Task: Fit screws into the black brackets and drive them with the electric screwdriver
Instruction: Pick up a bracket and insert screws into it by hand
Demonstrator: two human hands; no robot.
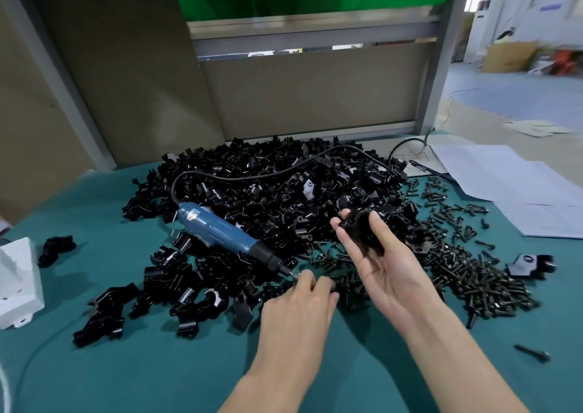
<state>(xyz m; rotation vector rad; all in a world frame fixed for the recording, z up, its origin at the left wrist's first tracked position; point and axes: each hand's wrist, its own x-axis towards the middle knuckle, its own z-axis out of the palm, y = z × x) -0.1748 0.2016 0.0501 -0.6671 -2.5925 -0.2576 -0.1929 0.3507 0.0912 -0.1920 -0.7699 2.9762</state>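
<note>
Teal cloth covered the desk (157,365), and a broad heap of black brackets (284,185) filled its far middle, spilling toward the near left. On the left slope of that heap lay the blue electric screwdriver (220,229). Its long axis ran from far left to near right, with the black nose and bit pointing near-right and slightly downward, toward the person's left hand. Its black cord (268,174) left the far-left end, looped up and trailed across the heap to the right.

The right hand (388,264) was raised over the right side of the heap with its palm turned up. Its fingers and thumb were curled round one bracket (362,229), which sat at the fingertips above the palm; motion blur hid the way this part was turned.

The left hand (296,305) lay palm down just beside the screwdriver's bit, at the near edge of the heap. Its fingers (307,281) were bent down among the dark screws (473,273) there. I could not tell whether they pinched one.

Those screws spread in a loose mass from between the hands out to the right. A lone screw (533,352) lay apart at the near right. A stray bracket with a pale label (530,265) rested at the right edge of the screws. White sheets of paper (511,179) lay at the far right, and a white box (15,283) stood at the left edge.
</note>
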